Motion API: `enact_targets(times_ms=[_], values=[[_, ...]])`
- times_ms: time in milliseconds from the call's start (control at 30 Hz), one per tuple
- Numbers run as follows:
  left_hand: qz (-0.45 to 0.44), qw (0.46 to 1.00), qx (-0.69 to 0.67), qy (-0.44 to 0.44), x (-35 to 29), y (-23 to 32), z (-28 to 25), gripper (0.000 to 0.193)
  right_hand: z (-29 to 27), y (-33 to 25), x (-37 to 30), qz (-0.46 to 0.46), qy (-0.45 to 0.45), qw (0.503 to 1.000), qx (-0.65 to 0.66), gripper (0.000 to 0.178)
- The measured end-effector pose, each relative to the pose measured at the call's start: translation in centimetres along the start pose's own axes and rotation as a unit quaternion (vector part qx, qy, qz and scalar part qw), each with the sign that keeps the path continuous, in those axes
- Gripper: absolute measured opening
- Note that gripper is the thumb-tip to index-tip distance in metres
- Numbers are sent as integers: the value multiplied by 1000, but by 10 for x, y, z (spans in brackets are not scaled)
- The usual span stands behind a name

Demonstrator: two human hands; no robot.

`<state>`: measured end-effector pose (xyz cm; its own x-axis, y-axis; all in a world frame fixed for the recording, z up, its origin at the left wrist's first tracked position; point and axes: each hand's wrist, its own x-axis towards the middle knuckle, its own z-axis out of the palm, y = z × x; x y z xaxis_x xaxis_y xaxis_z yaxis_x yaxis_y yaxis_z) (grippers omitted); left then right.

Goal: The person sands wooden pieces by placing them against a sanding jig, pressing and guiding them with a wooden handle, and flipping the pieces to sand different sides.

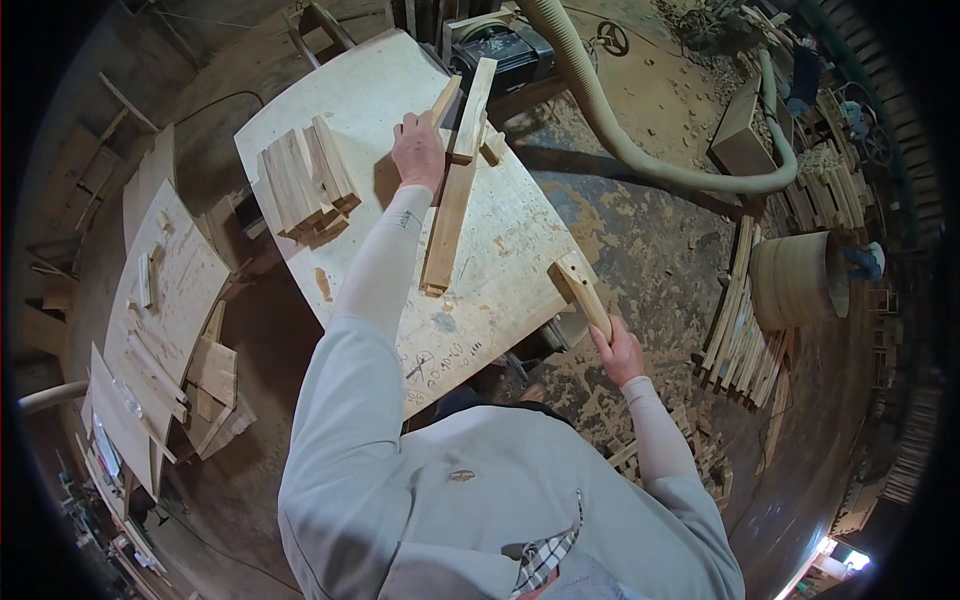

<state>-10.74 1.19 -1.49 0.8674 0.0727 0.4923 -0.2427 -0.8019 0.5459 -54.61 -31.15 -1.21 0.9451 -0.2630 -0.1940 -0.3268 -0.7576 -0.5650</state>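
My left hand reaches far over the pale board tabletop, its fingers curled round the near end of a short wooden strip. Just right of it, a long wooden bar lies lengthwise, with a second bar at its far end. A small wood block sits beside them. Off the table's right edge, my right hand grips the near end of a wooden piece with dark spots on its far end. Part of the left fingers' grip is hidden.
Left on the tabletop rests a stack of wooden pieces. A motor and a thick ribbed hose stand beyond. Slats and a round drum are at right. Another board table with offcuts is at left.
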Motion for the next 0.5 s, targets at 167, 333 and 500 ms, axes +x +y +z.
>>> enact_targets(times_ms=[167,333,500], values=[[63,996,-46,-45,-14,-3,-10,36,-9,-6,-4,14,-16,1000,-20,45],[-80,992,-58,-83,-17,-27,-4,37,-21,-17,-1,4,-29,1000,11,44],[-116,980,-54,-150,-9,-23,14,37,-25,-12,-1,10,-47,999,-5,45]])
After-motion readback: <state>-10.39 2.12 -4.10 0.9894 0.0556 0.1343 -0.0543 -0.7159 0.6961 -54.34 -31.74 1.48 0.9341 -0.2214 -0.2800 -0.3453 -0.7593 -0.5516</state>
